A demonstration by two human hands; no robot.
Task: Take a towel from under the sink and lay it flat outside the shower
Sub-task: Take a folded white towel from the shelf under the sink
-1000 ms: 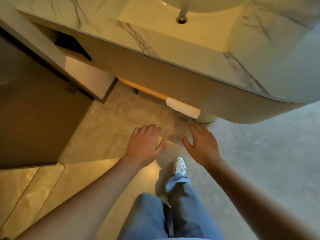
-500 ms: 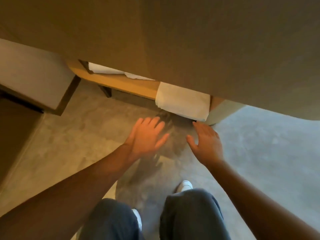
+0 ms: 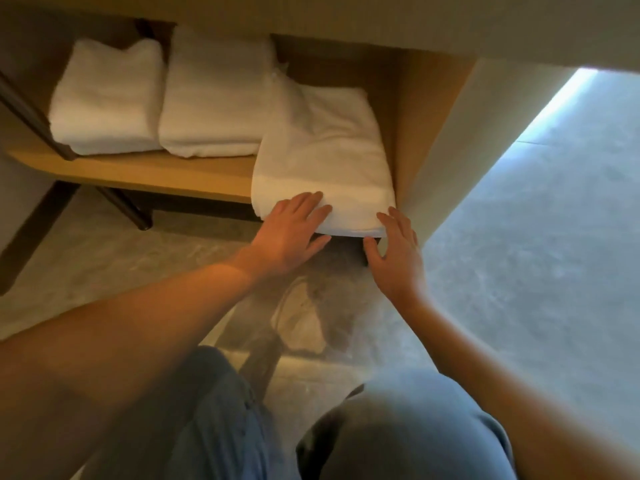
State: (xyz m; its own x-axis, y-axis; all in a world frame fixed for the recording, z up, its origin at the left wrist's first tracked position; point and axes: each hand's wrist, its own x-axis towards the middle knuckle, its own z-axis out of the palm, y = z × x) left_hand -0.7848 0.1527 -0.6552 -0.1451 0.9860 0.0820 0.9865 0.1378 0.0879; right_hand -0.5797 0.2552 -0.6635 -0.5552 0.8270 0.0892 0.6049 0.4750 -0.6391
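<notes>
Three folded white towels lie on a wooden shelf (image 3: 145,173) under the sink. From nine o'clock toward three: one towel (image 3: 107,102), a second (image 3: 214,98) beside it, then the task's towel (image 3: 325,150), thick and soft, its front fold hanging past the shelf edge at twelve o'clock from the hands. The left hand (image 3: 287,233) rests flat, fingers spread, on that fold. The right hand (image 3: 394,251), also open, touches its right corner, thumb beneath the edge. Neither grips.
</notes>
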